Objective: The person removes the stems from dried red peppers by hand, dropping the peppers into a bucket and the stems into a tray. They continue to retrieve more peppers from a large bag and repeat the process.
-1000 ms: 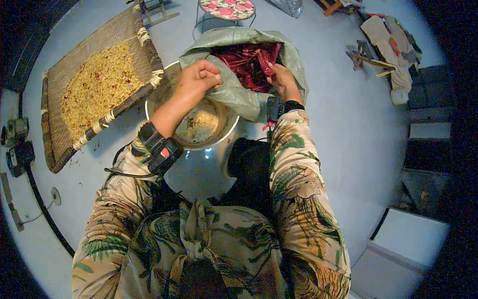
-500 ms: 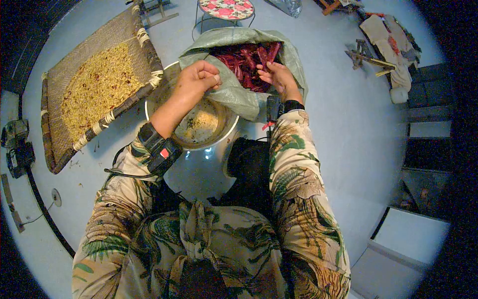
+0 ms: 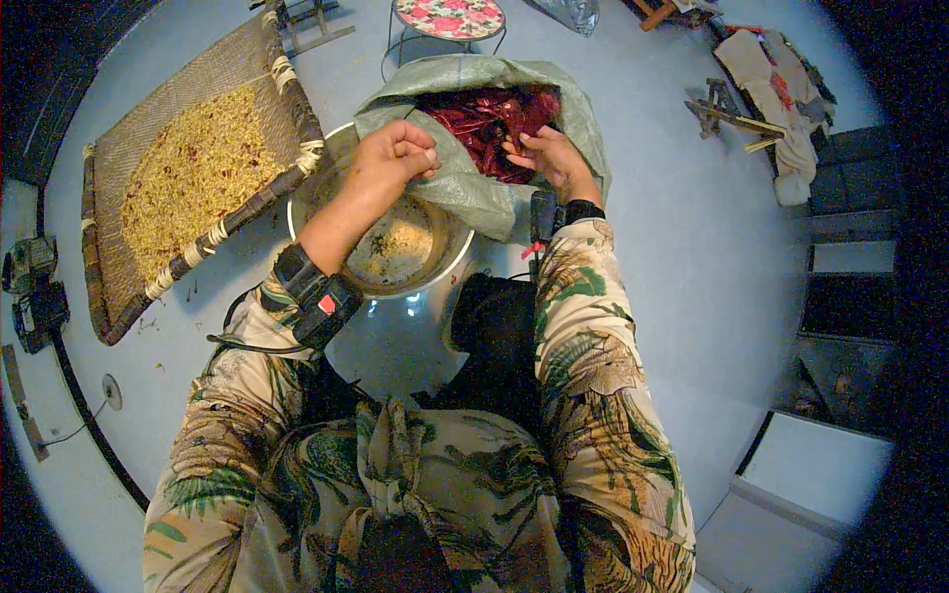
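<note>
The right hand has drawn back from deep among the chilies to the near rim of the sack. At left, a woven tray of seeds overlaps the metal bowl, crowding that side. The left hand clamps its fingers on the sack's edge above the bowl. The right fingers curl; whether they pinch a chili, I cannot tell. Bare floor lies open rightward.

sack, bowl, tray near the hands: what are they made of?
The sack looks like woven plastic, likely polypropylene: green, faint sheen, crumpled folds. The bowl is metal, steel or aluminium: bright reflective wall. The tray looks like woven cane or bamboo: matte tan, lashed strips on the edge.
</note>
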Action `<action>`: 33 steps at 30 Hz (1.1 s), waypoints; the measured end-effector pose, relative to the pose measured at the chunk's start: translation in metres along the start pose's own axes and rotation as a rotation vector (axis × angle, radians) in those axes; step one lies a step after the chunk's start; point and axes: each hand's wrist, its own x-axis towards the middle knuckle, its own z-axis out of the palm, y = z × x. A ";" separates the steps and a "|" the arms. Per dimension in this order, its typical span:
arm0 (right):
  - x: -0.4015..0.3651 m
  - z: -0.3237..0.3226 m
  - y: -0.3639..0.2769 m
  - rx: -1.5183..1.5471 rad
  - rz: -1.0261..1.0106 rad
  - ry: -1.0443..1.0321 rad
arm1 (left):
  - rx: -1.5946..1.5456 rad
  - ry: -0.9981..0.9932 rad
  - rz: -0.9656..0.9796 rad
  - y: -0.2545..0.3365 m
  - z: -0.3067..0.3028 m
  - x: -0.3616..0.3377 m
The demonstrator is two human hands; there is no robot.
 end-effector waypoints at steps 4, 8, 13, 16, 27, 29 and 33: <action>-0.004 0.006 -0.003 0.029 -0.007 -0.041 | -0.004 0.001 -0.003 -0.002 0.000 0.001; -0.005 0.010 -0.005 0.020 -0.006 -0.101 | 0.017 0.006 -0.005 -0.001 0.000 0.001; -0.004 0.011 -0.007 0.001 0.009 -0.129 | 0.026 0.011 -0.012 0.001 0.001 -0.001; -0.003 0.009 -0.005 -0.015 -0.009 -0.125 | 0.022 -0.003 -0.007 -0.001 -0.001 0.001; 0.005 -0.005 0.007 -0.109 -0.014 -0.109 | 0.010 0.040 -0.006 0.002 0.002 -0.001; 0.013 -0.012 0.013 -0.067 0.011 0.016 | 0.008 0.037 -0.006 0.002 0.002 -0.001; 0.006 -0.011 0.010 0.045 -0.088 0.242 | 0.012 0.031 -0.011 0.002 0.001 -0.001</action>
